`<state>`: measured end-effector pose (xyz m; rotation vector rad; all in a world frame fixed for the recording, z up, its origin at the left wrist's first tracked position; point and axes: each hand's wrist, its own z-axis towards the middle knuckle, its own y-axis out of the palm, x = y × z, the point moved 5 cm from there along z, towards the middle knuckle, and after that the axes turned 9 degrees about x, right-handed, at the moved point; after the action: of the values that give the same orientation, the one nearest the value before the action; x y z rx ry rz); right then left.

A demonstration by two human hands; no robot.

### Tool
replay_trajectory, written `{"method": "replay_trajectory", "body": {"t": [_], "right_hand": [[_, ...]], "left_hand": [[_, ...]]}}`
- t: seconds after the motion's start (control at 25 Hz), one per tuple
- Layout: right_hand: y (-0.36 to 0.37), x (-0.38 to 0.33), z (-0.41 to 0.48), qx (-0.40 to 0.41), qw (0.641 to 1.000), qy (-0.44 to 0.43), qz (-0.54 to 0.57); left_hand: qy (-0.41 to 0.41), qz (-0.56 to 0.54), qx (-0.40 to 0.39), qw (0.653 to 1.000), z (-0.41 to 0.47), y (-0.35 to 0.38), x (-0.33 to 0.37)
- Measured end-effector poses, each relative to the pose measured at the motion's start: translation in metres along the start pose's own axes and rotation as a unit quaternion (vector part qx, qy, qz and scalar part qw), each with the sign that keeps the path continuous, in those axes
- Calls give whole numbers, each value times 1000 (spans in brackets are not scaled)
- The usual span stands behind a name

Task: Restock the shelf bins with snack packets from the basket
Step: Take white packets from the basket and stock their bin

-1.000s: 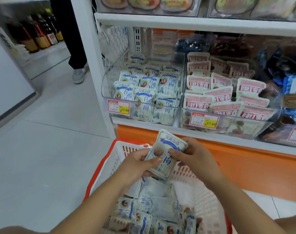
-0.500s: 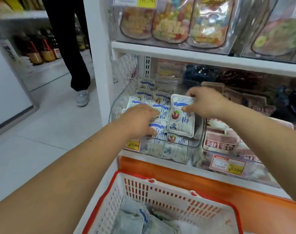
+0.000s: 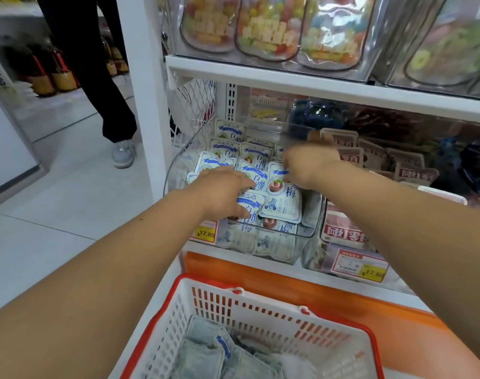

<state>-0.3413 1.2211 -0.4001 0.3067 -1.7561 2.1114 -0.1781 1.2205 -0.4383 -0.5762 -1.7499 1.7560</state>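
A clear shelf bin [image 3: 312,212] on the lower shelf holds several white-and-blue plum snack packets. My right hand [image 3: 308,165] pinches the top edge of one such packet [image 3: 282,202], which lies tilted on the front row of the bin. My left hand [image 3: 223,191] rests with relaxed fingers on the packets just left of it. Below, the white basket with a red rim [image 3: 260,285] has more of the same packets [image 3: 206,351] in its bottom.
A neighbouring bin [image 3: 343,231] on the right is filled with pink-labelled packets. Candy pouches [image 3: 269,31] stand on the shelf above. A white upright post [image 3: 143,105] borders the bin's left side. A person in dark trousers [image 3: 110,105] stands in the aisle beyond it.
Both hands carried the packet up from above the basket into the bin. Since half a second ago the packet has come down onto the front row, with my right hand still on its top.
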Motion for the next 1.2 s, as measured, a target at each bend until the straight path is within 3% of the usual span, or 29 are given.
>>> {"method": "replay_trajectory", "body": {"t": [0.2, 0.28, 0.32, 0.4, 0.44, 0.48, 0.56, 0.64, 0.72, 0.84, 0.92, 1.04, 1.12, 1.2], "right_hand": [[-25, 10, -23, 28, 989, 11, 143], [-46, 13, -47, 89, 969, 18, 231], [-55, 11, -69, 140, 943, 19, 301], [-62, -1, -126, 252, 850, 22, 462], [-53, -11, -158, 280, 810, 30, 515], [-35, -25, -185, 272, 795, 46, 541], [28, -63, -227, 149, 822, 87, 542], [107, -104, -261, -73, 848, 106, 514], [171, -138, -298, -253, 838, 73, 478], [224, -175, -346, -413, 787, 20, 458], [235, -191, -366, -480, 736, 30, 476], [238, -204, -375, -500, 674, 76, 538], [241, -211, -375, -491, 667, 95, 552], [247, -217, -372, -474, 694, 103, 532]], "left_hand": [[-2, -60, 84, 995, -15, -13, 10], [5, -100, 148, 984, -36, -21, 16], [14, -125, 197, 972, -54, -24, 20], [39, -157, 286, 944, -97, -20, 28], [39, -165, 300, 939, -120, -6, 31], [28, -176, 282, 943, -139, 15, 33], [-35, -210, 147, 966, -174, 81, 31], [-101, -229, -52, 967, -204, 154, 30], [-115, -191, -215, 951, -233, 213, 31], [-136, -124, -355, 916, -263, 269, 25], [-125, -61, -404, 904, -273, 291, 22], [-124, -20, -391, 912, -272, 309, 21], [-134, -16, -380, 915, -271, 316, 19], [-143, -25, -368, 918, -270, 316, 18]]}}
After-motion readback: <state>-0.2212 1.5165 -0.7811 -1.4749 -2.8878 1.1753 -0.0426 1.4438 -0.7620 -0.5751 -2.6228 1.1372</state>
